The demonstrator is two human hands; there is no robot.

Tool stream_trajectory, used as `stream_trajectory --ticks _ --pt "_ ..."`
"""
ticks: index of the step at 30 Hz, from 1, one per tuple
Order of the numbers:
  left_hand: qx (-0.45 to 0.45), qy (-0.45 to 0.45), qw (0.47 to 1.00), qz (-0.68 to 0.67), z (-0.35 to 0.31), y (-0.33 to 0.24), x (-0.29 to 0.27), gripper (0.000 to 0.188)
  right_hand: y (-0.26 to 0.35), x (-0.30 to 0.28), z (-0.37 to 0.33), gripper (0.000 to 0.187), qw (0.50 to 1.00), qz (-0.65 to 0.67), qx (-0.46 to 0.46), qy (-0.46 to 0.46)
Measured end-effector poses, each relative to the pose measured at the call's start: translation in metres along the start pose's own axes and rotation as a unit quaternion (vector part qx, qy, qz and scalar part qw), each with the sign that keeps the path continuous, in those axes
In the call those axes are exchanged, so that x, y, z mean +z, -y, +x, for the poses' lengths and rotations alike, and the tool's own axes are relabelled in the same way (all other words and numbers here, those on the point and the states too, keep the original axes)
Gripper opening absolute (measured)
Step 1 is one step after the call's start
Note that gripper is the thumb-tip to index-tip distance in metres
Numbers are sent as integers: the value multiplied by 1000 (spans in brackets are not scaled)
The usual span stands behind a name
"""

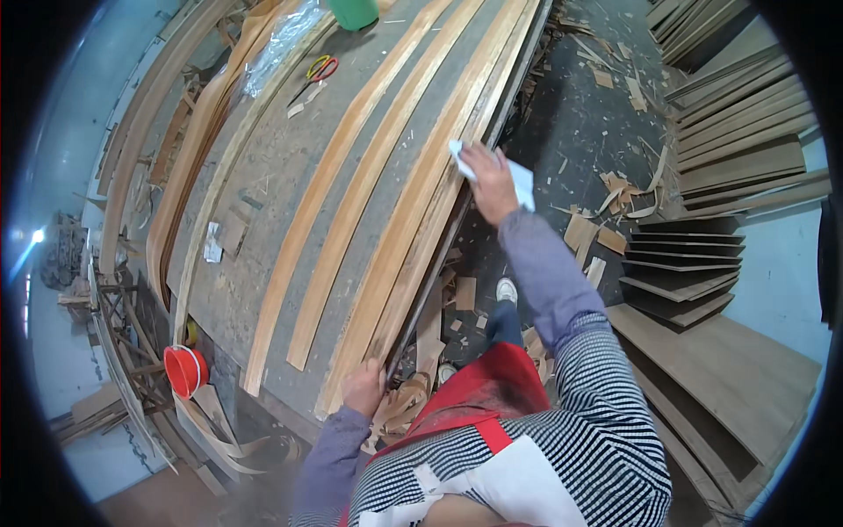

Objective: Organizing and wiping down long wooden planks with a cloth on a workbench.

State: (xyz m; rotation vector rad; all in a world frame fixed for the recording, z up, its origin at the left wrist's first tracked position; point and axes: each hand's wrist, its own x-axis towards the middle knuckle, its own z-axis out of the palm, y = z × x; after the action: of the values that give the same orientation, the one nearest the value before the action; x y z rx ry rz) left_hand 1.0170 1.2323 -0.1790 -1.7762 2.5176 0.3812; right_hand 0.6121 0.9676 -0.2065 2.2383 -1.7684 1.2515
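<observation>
Several long, pale wooden strips lie side by side on the workbench. My right hand (pixel 493 186) is over the strip nearest me (pixel 439 230), toward its far half, with a white sheet (pixel 522 183) under the palm and fingers. The sheet is folded over the strip's edge and sticks out on the right; I cannot tell whether it is paper or cloth. Down at the near end, my left hand (pixel 363 388) is closed on the same strip at the bench edge. Another three strips, one of them at the left (pixel 303 230), lie apart from it.
Red-and-yellow-handled scissors (pixel 321 68) and a green container (pixel 354 12) stand out on the workbench (pixel 250 189). A red bucket (pixel 185 371) hangs near its left corner. Curved wood strips (pixel 189 158) line the left side. Wood scraps (pixel 615 189) litter the floor; panels (pixel 702 351) lean at right.
</observation>
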Motion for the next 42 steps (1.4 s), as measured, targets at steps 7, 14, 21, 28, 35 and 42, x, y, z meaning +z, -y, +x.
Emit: stream_trajectory --ticks 7,14,21,28,35,42 --pt "-18 11 1000 -10 -9 4 -2 17 93 24 -67 41 990 124 51 43" --pt "-47 66 997 14 4 -1 -7 18 -95 -3 75 52 998 0 -1 62" --pt "-111 125 986 28 41 -36 -34 32 -127 -8 98 58 993 63 8 101" --pt "4 -80 996 -48 344 -154 -41 40 -131 -17 108 51 992 41 -9 117" --pt "12 -80 994 74 444 -194 -28 26 -110 -48 138 50 959 -56 4 277" --pt "-10 20 995 93 446 -206 -42 27 -201 -29 161 46 957 127 -115 232"
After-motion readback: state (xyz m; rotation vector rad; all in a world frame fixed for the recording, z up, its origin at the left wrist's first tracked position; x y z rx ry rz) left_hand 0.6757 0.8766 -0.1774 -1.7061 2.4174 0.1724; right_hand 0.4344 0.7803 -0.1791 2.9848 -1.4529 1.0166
